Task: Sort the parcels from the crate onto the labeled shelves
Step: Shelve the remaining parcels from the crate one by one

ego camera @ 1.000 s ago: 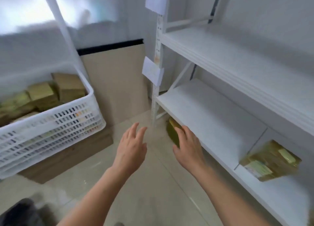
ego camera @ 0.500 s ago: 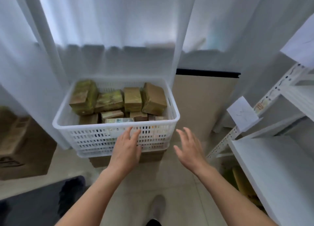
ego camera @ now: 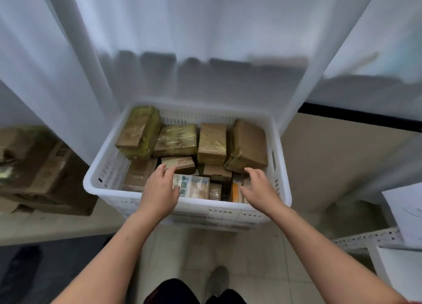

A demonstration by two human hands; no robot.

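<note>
A white curtain was seen filling the upper part of the view, with a tiled floor below. A white slotted crate was set in the middle against the curtain, and it was packed with parcels, most of them brown and wrapped in clear tape. Four larger parcels were ranged along the far side, the leftmost tilted up on the crate's corner; smaller ones were wedged beneath and in front. A stack of cardboard boxes was seen to the left of the crate, blurred. At the right edge a white shelf and a paper label were cut off by the frame.

Both hands were reached over the near rim into the crate. The left hand was held open with fingers loosely spread, its fingertips laid on a small flat parcel and its palm over a printed pale packet; nothing was gripped. The right hand was likewise open, fingers extended, poised just by the large brown parcel at the right; contact could not be made out. The lower parcels were largely hidden, and their labels could not be read. A shoe was seen on the floor below.
</note>
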